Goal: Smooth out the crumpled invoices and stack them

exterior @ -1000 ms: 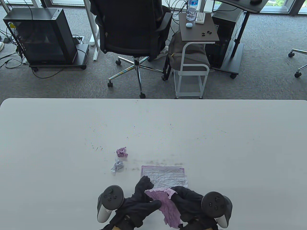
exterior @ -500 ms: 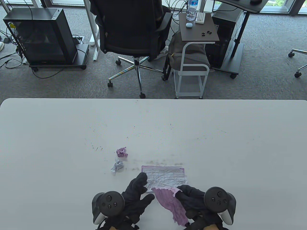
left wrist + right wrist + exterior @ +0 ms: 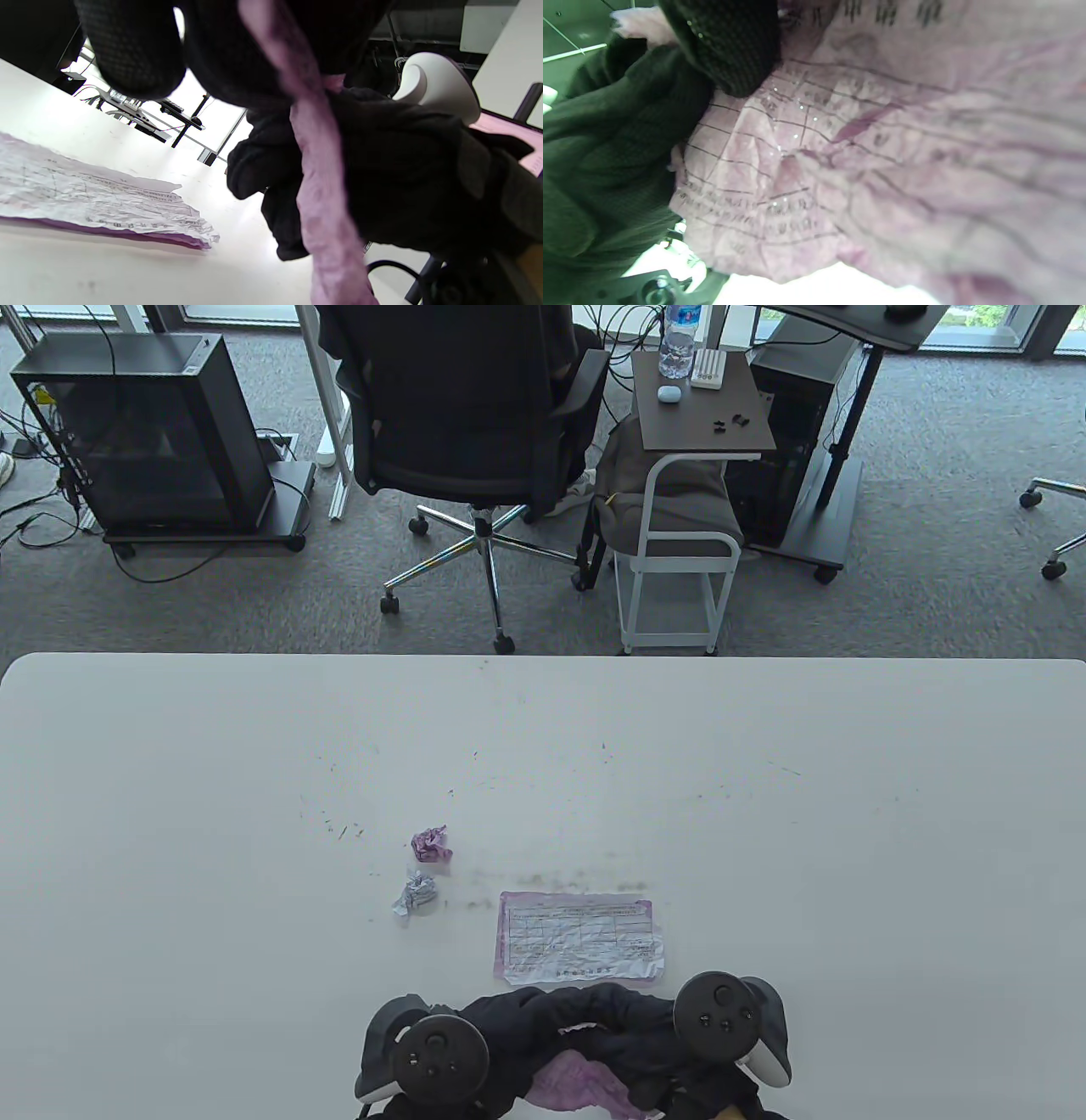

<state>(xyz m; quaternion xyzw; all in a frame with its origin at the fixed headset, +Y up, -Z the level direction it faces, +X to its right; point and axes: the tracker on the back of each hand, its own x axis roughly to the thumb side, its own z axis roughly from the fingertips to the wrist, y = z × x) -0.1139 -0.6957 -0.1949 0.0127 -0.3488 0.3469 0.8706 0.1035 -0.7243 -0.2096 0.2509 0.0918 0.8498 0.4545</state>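
Your left hand (image 3: 475,1035) is off the flattened invoice (image 3: 579,937) now, pulled back to the near edge of the table (image 3: 170,780) and closed up against your right hand (image 3: 645,1035). Both of them pinch the pink invoice (image 3: 577,1082), which a moment ago hung from your right fingers alone. In the left wrist view it runs as a twisted strip (image 3: 322,190) between the gloves; the right wrist view shows its printed grid (image 3: 806,169) spread close to the lens, fingers curled over its edge. You look to be mid-unfolding, so this sheet isn't ready for stacking yet.

The flattened invoice lies free just beyond your hands, near centre: a white form with a purple border, thin, limp, covered in fine creases, its near corner slightly lifted. With no hand pinning it, I'd judge that a careless sweep could shift it.

To the left and farther out, two tight wads wait: a purple ball (image 3: 431,844) and, nearer you, a pale greyish ball (image 3: 415,894), close together but apart. Both are small, sharply faceted lumps. Two to open after this one, I'd say.
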